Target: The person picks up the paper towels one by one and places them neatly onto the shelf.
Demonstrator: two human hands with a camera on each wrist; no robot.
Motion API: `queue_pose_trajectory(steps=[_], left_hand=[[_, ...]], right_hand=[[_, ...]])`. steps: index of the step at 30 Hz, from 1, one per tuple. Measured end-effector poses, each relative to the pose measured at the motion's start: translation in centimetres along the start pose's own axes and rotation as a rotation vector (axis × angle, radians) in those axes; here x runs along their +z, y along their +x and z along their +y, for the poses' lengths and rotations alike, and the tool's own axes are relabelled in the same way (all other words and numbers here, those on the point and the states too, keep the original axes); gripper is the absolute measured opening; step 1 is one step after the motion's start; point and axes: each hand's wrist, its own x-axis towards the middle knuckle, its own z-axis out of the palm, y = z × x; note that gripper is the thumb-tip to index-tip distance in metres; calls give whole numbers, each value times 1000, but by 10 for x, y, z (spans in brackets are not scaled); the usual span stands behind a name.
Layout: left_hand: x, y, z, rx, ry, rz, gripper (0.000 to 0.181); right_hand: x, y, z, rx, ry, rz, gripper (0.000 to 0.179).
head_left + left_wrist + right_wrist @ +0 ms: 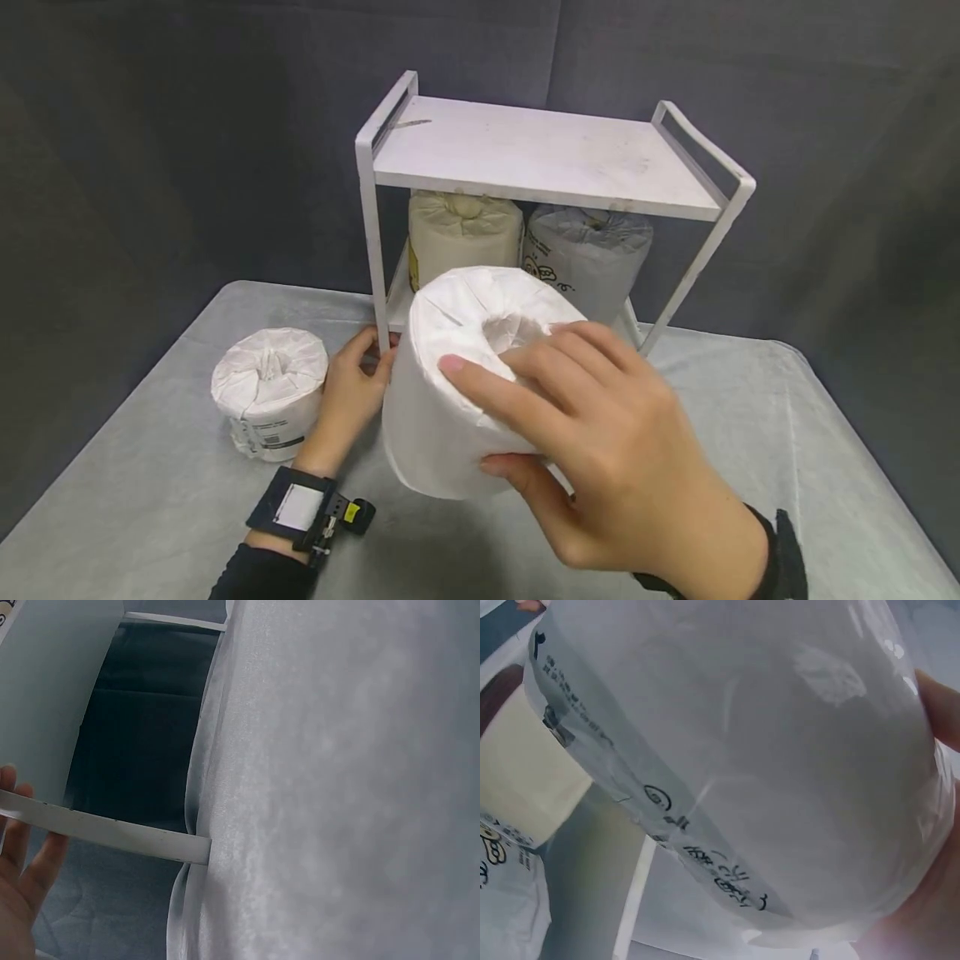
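My right hand grips a plastic-wrapped white paper roll, its fingers over the top rim and its thumb against the side. The roll is tilted in front of a white two-tier shelf rack and overlaps its lower tier. Dark print runs along the wrapper of that roll in the right wrist view. My left hand holds the rack's left front post, fingers around it. On the lower tier stand a cream-coloured roll and, to its right, a white roll with a cartoon print.
Another wrapped white roll stands on the grey-covered table, just left of my left forearm. Raised handles edge both ends of the rack's top. A dark cloth backdrop hangs behind the table.
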Motion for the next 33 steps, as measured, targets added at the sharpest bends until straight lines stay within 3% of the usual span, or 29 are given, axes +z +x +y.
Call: queue_pose_trajectory(steps=[6, 22, 33], left_hand=[[1, 1, -4, 6, 2, -3, 8], [0, 0, -1, 26, -23, -6, 12], [1, 1, -2, 40, -26, 3, 11]], right_hand=[[-9, 13, 3, -8, 8, 39, 53], [-22, 20, 30, -43, 25, 124, 43], [-32, 24, 39, -22, -5, 148, 43]])
